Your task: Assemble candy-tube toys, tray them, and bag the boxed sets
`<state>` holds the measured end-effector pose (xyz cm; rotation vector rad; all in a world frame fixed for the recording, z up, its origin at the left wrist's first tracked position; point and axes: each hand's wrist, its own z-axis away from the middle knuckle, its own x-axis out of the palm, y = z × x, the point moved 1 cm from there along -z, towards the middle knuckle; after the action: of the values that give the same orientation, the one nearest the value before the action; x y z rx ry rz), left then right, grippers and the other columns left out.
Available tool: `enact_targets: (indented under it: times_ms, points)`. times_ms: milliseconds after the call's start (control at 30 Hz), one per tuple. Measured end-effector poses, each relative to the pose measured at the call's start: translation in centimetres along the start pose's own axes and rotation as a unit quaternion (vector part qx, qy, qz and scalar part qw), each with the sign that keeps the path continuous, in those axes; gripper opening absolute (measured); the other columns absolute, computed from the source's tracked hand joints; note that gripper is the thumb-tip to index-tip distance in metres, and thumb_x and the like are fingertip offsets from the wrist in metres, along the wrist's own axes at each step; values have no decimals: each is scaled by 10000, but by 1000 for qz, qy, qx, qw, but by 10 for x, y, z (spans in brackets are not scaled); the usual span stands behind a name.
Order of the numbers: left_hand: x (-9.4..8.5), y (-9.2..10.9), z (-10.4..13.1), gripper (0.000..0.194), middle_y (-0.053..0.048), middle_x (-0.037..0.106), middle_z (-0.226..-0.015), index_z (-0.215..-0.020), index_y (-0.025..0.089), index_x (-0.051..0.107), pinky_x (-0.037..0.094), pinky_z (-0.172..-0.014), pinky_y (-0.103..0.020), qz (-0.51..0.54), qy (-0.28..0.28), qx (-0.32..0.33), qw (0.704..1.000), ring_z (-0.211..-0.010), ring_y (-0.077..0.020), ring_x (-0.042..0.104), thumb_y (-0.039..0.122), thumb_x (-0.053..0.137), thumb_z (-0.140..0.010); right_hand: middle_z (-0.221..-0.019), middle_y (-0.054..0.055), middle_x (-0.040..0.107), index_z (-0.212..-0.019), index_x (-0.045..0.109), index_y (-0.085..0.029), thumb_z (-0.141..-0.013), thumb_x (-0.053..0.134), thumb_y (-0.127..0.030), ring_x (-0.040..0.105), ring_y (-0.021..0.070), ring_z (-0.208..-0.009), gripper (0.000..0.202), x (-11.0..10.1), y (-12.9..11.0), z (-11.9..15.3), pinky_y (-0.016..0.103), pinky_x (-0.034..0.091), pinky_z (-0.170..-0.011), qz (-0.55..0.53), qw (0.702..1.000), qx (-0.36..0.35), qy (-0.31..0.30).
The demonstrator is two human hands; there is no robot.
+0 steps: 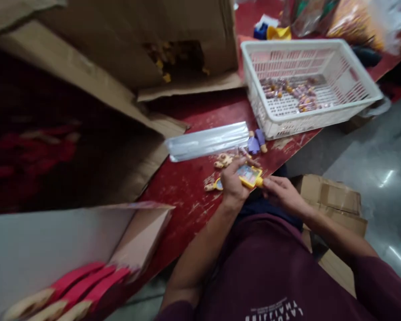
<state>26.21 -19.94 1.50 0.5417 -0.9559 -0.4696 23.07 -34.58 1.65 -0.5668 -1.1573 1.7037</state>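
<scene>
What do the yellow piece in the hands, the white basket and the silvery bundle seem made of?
Yellow piece: probably smooth moulded plastic, from its uniform yellow edges. White basket: apparently rigid satin plastic, judging by its slotted walls. Silvery bundle: likely glossy thin plastic film, given its bright streaks, though foil is possible.

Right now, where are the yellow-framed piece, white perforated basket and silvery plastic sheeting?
Yellow-framed piece (249,174), head view: middle of its panel.
White perforated basket (299,127), head view: near outer wall.
Silvery plastic sheeting (209,141), head view: middle of top.
</scene>
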Motion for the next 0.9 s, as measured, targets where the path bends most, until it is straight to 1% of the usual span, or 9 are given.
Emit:
enact_targets:
  times_ms: [100, 200, 333, 400, 500, 600, 700, 767, 900]
  points:
    - [-7, -1, -9, 137, -19, 649, -621, -654, 158, 603, 534, -690, -315, 10, 4, -39, 999, -578, -159, 638, 259, 693, -672, -670, -26, 566, -882, 589, -182, -888, 594, -702, 259, 51, -425, 519, -1, 1, -6, 203, 212, -370, -70, 990, 98, -68]
    - [-8, 2, -11, 136, -23, 650, -618, -647, 150, 612, 523, -667, -294, 16, 29, -26, 999, -575, -151, 636, 250, 704, -654, -836, 52, 676, -1022, 648, -184, -928, 578, -654, 530, 121, -585, 485, -3, 7, -10, 248, 462, -522, 126, 988, -80, 26]
    - [0, 3, -6, 135, -24, 653, -608, -639, 158, 598, 519, -637, -289, 36, 53, 19, 998, -564, -155, 637, 258, 687, -629, -1031, 145, 717, -1225, 642, -169, -959, 617, -484, 668, 230, -891, 413, -7, 18, -17, 360, 563, -807, 405, 841, -334, 131]
    - [6, 2, -2, 156, -4, 644, -598, -654, 173, 572, 520, -633, -292, 43, 63, 58, 995, -554, -157, 638, 260, 699, -627, -994, 155, 724, -1197, 655, -153, -990, 564, -426, 673, 227, -857, 355, -8, 19, -19, 353, 564, -788, 421, 818, -367, 135]
    - [12, 0, 0, 191, 14, 629, -584, -672, 181, 553, 521, -633, -296, 53, 66, 87, 993, -543, -162, 640, 242, 717, -595, -968, 119, 724, -1116, 675, -173, -961, 599, -468, 657, 198, -810, 342, -7, 11, -18, 325, 553, -746, 332, 880, -314, 126]
    - [12, 0, -2, 184, 1, 628, -597, -672, 178, 554, 523, -636, -302, 56, 28, 58, 996, -557, -168, 643, 239, 702, -582, -732, 21, 631, -963, 666, -181, -920, 612, -602, 486, 104, -544, 427, -5, 0, -15, 235, 433, -505, 120, 984, -118, 60]
    - [9, 3, -6, 173, -8, 633, -635, -694, 177, 567, 521, -644, -301, 52, -21, 28, 998, -579, -162, 641, 230, 699, -597, -553, -68, 435, -877, 637, -170, -901, 533, -732, 184, 50, -405, 571, -3, -5, -13, 202, 195, -359, -56, 992, 77, -80]
    - [6, 3, -7, 169, -10, 635, -648, -705, 177, 571, 523, -650, -307, 47, -25, 13, 998, -587, -165, 642, 229, 700, -610, -579, -46, 487, -868, 636, -172, -908, 518, -734, 239, 57, -410, 576, -4, -4, -11, 207, 249, -371, -27, 995, 59, -74]
    - [-1, -1, -7, 166, -9, 643, -638, -680, 178, 559, 531, -665, -303, 50, 25, -11, 998, -594, -163, 645, 222, 695, -595, -894, 85, 698, -1005, 685, -181, -824, 716, -619, 587, 158, -719, 475, -2, 7, -10, 305, 517, -694, 200, 953, -192, 126]
